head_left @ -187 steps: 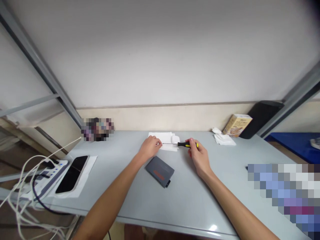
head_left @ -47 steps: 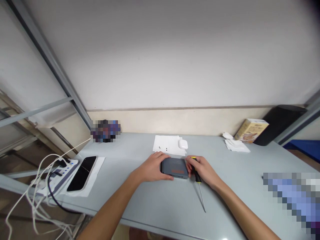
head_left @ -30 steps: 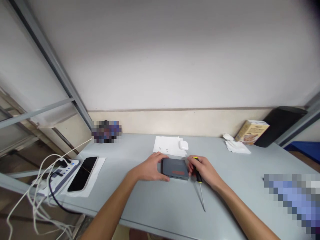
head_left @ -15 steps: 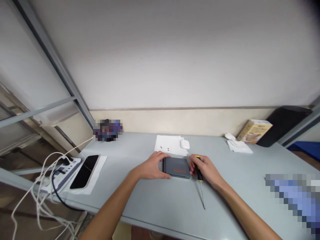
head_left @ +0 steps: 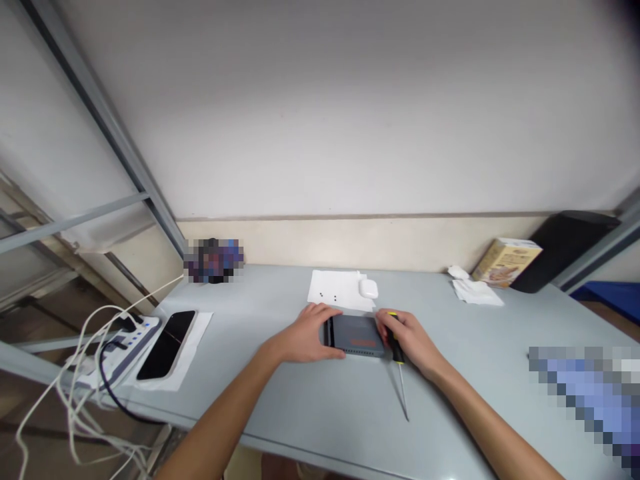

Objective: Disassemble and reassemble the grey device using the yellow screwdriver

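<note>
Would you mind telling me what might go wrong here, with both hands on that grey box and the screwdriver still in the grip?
The right hand holds the screwdriver while pressing the grey box, so its bare tip, pointing towards the person, might jab the forearm. The left hand grips only one end; the box could slip. The two small dark specks, perhaps screws, on the white paper could roll off if nudged.

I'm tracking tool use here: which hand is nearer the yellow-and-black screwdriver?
Right. The right hand lies over the screwdriver handle, also touching the grey box. The left hand grips the box's far side, away from the tool.
</note>
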Demonstrator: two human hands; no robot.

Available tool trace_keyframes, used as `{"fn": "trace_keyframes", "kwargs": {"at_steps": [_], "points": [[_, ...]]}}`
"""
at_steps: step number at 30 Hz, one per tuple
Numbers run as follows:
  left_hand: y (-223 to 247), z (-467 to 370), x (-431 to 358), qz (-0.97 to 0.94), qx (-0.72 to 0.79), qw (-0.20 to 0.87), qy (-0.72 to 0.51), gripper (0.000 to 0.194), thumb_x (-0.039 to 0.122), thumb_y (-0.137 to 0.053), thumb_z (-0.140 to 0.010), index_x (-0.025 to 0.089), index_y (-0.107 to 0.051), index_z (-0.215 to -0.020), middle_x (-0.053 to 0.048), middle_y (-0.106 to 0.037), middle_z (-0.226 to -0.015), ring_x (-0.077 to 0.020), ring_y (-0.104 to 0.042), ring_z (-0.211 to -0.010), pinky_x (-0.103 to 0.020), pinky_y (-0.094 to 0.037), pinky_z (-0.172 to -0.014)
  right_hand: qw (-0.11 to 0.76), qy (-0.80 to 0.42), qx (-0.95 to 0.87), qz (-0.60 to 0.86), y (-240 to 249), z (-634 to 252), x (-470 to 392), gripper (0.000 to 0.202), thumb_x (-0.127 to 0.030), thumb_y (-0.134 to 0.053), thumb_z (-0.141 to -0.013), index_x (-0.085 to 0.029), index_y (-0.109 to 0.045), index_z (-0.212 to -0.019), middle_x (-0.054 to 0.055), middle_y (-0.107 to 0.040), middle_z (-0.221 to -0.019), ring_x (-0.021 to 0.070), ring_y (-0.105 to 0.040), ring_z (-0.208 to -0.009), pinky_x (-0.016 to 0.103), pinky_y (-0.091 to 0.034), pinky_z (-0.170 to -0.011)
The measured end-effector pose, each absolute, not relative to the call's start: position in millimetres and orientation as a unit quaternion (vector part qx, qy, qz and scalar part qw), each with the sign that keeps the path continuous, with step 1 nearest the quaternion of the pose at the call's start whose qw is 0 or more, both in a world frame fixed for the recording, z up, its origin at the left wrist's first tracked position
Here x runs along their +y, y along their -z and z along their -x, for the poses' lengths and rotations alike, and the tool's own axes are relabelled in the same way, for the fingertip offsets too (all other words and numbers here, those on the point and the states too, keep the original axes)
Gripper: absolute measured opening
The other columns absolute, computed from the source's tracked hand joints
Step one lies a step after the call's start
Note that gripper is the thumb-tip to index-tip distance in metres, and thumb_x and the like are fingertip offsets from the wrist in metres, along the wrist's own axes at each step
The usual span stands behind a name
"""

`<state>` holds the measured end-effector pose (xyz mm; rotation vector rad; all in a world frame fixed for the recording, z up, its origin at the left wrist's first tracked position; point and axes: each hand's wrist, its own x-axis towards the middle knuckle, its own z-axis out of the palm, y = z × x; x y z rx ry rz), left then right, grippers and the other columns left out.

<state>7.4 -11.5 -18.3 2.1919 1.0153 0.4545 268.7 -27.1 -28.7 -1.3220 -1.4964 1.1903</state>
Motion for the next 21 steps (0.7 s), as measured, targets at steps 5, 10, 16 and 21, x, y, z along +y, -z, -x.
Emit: {"fn": "trace_keyframes", "kwargs": {"at_steps": [5, 10, 16, 21], "points": [[20.7, -8.3, -12.7, -0.842, 0.384, 0.331, -0.183, 0.086, 0.053, -0.087, -0.075, 0.031, -0.051, -0.150, -0.011, -0.055, -0.144, -0.0342, -0.045, -0.137, -0.054, -0.035, -0.121, 0.403, -0.451, -0.598, 0.526, 25.9, -267.3, -27.4, 0.048, -0.057, -0.053, -0.089, -0.023, -0.047, -0.055, -0.001, -0.047, -0.054, 0.0165, -0.046, -0.058, 0.030, -0.038, -0.060], [22.7, -9.9, -14.3, -0.843, 0.377, 0.331, -0.192, 0.083, 0.053, -0.085, -0.078, 0.034, -0.050, -0.151, -0.009, -0.055, -0.142, -0.0327, -0.045, -0.137, -0.052, -0.036, -0.120, 0.402, -0.448, -0.592, 0.537, 24.4, -267.1, -28.5, 0.049, -0.060, -0.052, -0.088, -0.023, -0.045, -0.057, -0.001, -0.042, -0.056, 0.0165, -0.041, -0.059, 0.030, -0.034, -0.059], [25.6, -8.9, -13.0, -0.843, 0.375, 0.334, -0.191, 0.089, 0.056, -0.088, -0.075, 0.034, -0.049, -0.152, -0.010, -0.053, -0.142, -0.0330, -0.045, -0.137, -0.053, -0.036, -0.120, 0.446, -0.417, -0.611, 0.504, 22.6, -270.4, -29.7, 0.048, -0.057, -0.052, -0.091, -0.023, -0.048, -0.057, 0.003, -0.053, -0.065, 0.0199, -0.048, -0.070, 0.033, -0.038, -0.069], [22.1, -5.9, -13.4, -0.832, 0.383, 0.352, -0.192, 0.094, 0.057, -0.090, -0.072, 0.036, -0.048, -0.154, -0.011, -0.052, -0.138, -0.0331, -0.049, -0.134, -0.051, -0.041, -0.117, 0.467, -0.436, -0.617, 0.460, 23.7, -272.6, -29.3, 0.051, -0.057, -0.053, -0.093, -0.023, -0.048, -0.056, 0.010, -0.072, -0.091, 0.0273, -0.060, -0.094, 0.036, -0.043, -0.086]]}}
